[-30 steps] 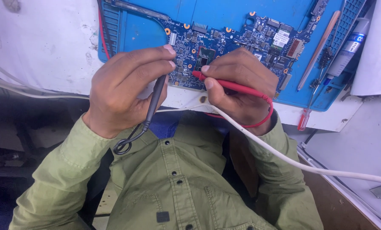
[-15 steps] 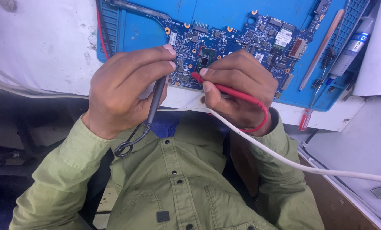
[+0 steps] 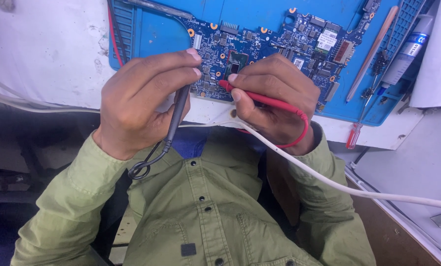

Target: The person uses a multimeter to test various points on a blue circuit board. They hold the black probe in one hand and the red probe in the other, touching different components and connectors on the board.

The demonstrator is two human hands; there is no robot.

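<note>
A blue circuit board (image 3: 274, 44) lies on a blue work mat (image 3: 156, 34) at the table's near edge. My left hand (image 3: 139, 101) pinches a black test probe (image 3: 177, 116) like a pen, its tip hidden behind my fingers at the board's left side. My right hand (image 3: 277, 98) grips a red test probe (image 3: 265, 101), its tip touching the board just below a dark square chip (image 3: 235, 66). The red lead loops around my right wrist. Both green sleeves rest below the table edge.
A white cable (image 3: 358, 189) runs from under my right hand off to the right. On the mat's right side lie a thin wooden-coloured stick (image 3: 373, 51), a grey tube (image 3: 403, 59) and a red-handled screwdriver (image 3: 354, 135). White table surface (image 3: 43, 54) lies left of the mat.
Both hands have shifted a little toward the near edge of the board; the probes stay held the same way.
</note>
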